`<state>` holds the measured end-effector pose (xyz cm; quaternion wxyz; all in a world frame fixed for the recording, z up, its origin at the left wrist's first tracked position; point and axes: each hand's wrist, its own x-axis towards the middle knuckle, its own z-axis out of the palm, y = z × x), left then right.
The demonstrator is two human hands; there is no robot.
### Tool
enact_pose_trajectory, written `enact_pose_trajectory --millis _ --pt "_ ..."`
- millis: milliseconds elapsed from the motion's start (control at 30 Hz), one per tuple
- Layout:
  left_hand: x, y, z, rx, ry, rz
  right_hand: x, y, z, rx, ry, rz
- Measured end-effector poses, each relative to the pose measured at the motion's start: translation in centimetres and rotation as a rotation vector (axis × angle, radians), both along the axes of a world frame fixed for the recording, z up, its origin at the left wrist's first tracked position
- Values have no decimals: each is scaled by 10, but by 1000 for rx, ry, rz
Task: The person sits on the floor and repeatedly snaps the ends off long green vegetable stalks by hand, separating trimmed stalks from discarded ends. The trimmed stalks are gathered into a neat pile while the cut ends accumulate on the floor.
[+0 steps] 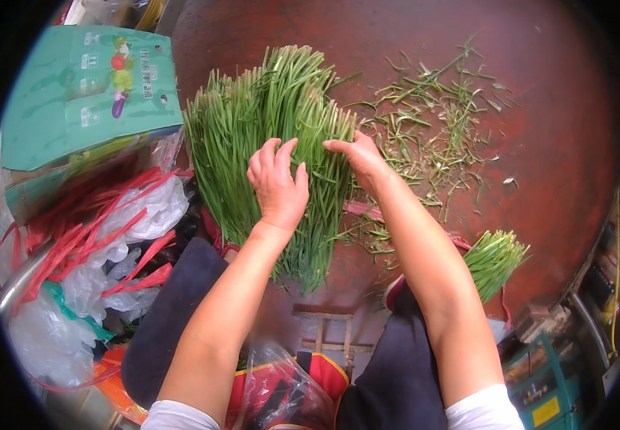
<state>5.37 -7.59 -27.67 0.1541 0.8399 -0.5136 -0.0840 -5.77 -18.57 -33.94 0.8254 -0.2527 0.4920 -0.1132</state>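
Observation:
A broad pile of long green stalks, apparently garlic chives [229,156], lies before me, pale cut ends away from me and leafy tips towards my knees. My left hand [279,180] is over the middle of the pile, palm down, fingers spread and grasping nothing. At the pile's right edge is my right hand [362,156], its thumb laid across the stalks near their cut ends. Its other fingers are partly hidden, so a grip on the stalks cannot be made out. A smaller bunch of the same greens [495,263] rests beyond my right forearm.
Trimmed leaf scraps [444,123] litter the reddish floor [551,107] at right. A green printed carton [95,91] stands at left, above red plastic strips [84,231] and clear plastic bags [52,338]. A teal crate [551,387] is at lower right.

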Motion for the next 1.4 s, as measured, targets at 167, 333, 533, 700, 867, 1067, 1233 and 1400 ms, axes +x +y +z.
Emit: enact_pose_trajectory --millis 167,333,533,700,867,1067,1233,1400 --pt "-6 0 0 -11 13 -19 -2 -2 4 117 -74 18" --pt "-7 -4 0 -51 20 -73 -14 3 -5 82 -165 -91" --pt "-12 -5 0 -30 39 -173 -21 4 3 94 -154 -129" --pt "-15 -11 -4 -46 81 -221 -31 3 5 -29 -43 -53" --pt "-21 -19 -4 -72 228 -300 -45 13 7 35 -144 -190" --pt "-35 -18 -6 -50 467 -285 -59 12 5 96 -72 -243" --pt "-40 -40 -8 -192 487 -218 -67 20 16 -100 79 -198" --pt "-35 -42 -20 366 538 -335 -91 29 39 -22 -20 -235"
